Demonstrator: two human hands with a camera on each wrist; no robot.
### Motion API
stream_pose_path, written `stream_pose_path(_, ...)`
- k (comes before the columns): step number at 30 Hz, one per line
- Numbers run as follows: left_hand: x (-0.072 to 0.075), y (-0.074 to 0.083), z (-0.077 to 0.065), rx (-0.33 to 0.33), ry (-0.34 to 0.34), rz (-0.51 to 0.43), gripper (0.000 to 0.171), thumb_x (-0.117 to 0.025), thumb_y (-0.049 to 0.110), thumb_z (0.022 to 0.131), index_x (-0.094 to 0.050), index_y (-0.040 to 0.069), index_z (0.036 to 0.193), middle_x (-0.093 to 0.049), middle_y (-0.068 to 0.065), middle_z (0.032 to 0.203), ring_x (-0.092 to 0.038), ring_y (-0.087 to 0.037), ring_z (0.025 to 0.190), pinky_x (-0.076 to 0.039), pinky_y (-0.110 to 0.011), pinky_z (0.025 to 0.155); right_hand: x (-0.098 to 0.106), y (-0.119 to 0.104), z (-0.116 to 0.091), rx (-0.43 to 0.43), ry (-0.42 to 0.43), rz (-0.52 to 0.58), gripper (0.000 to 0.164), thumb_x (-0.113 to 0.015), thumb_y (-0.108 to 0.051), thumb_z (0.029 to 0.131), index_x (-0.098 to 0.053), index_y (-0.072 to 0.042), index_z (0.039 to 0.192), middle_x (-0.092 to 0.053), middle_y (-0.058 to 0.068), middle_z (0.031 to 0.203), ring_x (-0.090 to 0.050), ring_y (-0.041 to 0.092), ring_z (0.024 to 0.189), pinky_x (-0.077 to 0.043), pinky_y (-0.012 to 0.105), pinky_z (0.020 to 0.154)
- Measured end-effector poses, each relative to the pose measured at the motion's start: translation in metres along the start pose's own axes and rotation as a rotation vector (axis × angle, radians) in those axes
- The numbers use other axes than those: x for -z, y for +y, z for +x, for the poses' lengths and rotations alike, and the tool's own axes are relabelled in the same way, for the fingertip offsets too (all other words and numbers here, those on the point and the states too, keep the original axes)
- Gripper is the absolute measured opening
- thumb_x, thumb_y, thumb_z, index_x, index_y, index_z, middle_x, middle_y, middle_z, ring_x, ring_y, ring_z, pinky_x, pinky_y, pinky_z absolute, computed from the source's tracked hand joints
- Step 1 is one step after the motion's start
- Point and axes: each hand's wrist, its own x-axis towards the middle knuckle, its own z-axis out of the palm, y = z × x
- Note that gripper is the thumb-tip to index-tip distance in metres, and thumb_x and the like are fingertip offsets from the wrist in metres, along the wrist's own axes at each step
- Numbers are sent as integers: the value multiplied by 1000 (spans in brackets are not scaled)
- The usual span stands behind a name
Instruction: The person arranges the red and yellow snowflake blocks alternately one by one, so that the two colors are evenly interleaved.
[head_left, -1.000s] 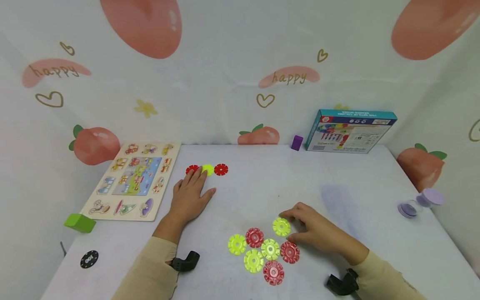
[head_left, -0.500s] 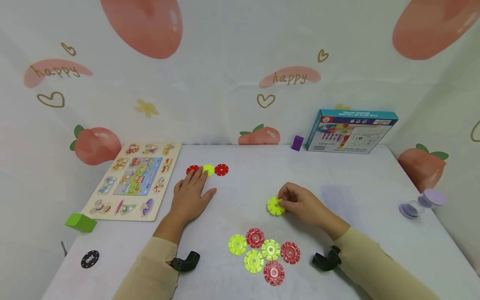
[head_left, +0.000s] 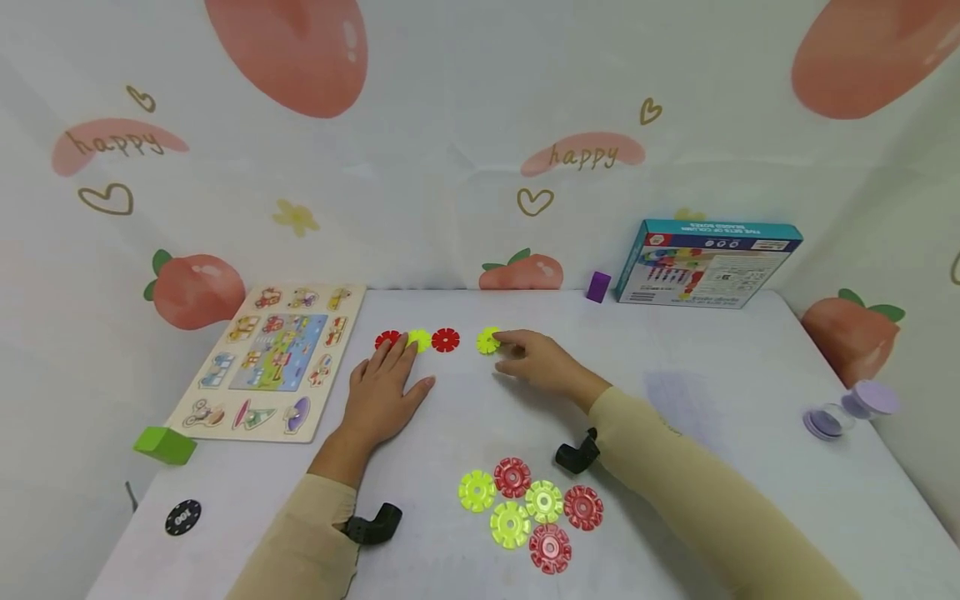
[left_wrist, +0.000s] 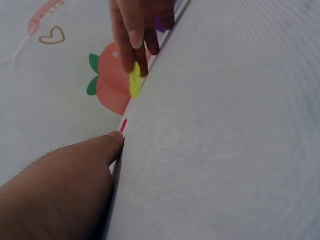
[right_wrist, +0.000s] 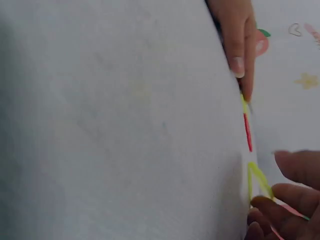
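Note:
My left hand (head_left: pixel 381 392) lies flat on the table with spread fingers. Its fingertips rest on a red notched plastic disc (head_left: pixel 387 338) and a yellow notched disc (head_left: pixel 422 340), covering part of both. Another red disc (head_left: pixel 446 340) continues that row. Farther right, the fingertips of my right hand (head_left: pixel 542 363) touch the right edge of a separate yellow disc (head_left: pixel 487 340). In the right wrist view this yellow disc (right_wrist: pixel 257 175) looks tilted against a finger, while the thumb stands apart from it. A loose group of red and yellow discs (head_left: pixel 510 525) lies nearer me.
A wooden picture puzzle board (head_left: pixel 315 417) and a green block (head_left: pixel 167 446) are at left, with a black round chip (head_left: pixel 183 517) nearer. At the back right stand a purple block (head_left: pixel 598 287) and a box (head_left: pixel 697 275). A lilac hourglass-like object (head_left: pixel 847 410) lies far right.
My right hand has carried a yellow disc from the near group up and left toward the back row, and its thumb has come off the disc. My left hand has stayed in place.

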Motion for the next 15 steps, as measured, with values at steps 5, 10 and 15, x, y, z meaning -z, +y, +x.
stream_pose_path(5,-1,0,0,-2,3,9,74,-48,57,92,-30,17,151,-19,-5,158,-10,-28,143,-11,-59,107,-6,-9,4,91,-61,-418,62,-66,-40,89,-46,-21,144,-32,1,152,-29,28,134,-33,47,104)
stream_pose_path(10,-1,-1,1,-5,5,7,74,-48,58,92,-31,17,151,-20,-5,157,-9,-28,143,-11,-59,107,-7,-15,0,114,-159,-626,68,-62,-49,89,-37,-26,149,-22,-5,156,-19,27,140,-25,56,105)
stream_pose_path(15,-2,0,-1,-2,6,2,73,-49,57,92,-32,17,151,-20,-5,157,-10,-29,143,-12,-60,107,-8,-22,3,98,-207,-631,73,-60,-54,88,-33,-27,150,-18,-5,157,-13,28,142,-19,61,105)
